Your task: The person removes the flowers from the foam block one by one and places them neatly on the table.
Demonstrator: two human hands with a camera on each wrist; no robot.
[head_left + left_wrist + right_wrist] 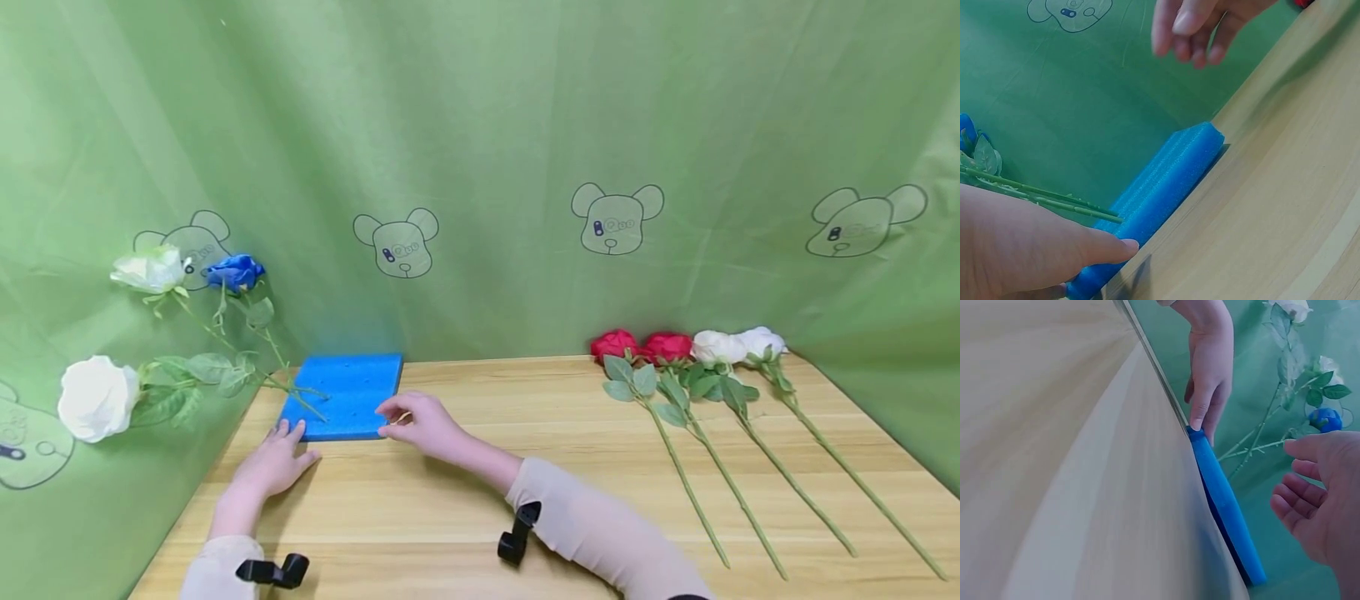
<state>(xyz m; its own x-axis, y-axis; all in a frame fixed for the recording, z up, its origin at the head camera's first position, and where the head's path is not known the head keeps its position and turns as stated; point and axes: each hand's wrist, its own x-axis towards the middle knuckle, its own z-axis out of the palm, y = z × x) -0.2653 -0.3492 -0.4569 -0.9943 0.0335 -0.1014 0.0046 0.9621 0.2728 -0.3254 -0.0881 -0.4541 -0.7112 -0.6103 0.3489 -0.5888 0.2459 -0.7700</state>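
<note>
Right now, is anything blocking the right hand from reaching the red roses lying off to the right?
Nothing visible is. In the head view, only bare tabletop lies between the right hand, near the blue foam block, and the nearer red rose.

The blue foam block [352,408], a squarish slab with a gently wavy upper face dotted with small marks, lies flat at the back left of the worktop [450,500]. Rising from its left part, a full white rose [97,398], a greenish-white rose [150,269] and a deep blue rose [236,272] stand on thin green leafy stems, which cross and slant leftward in the head view, blooms well above the foam.
</note>
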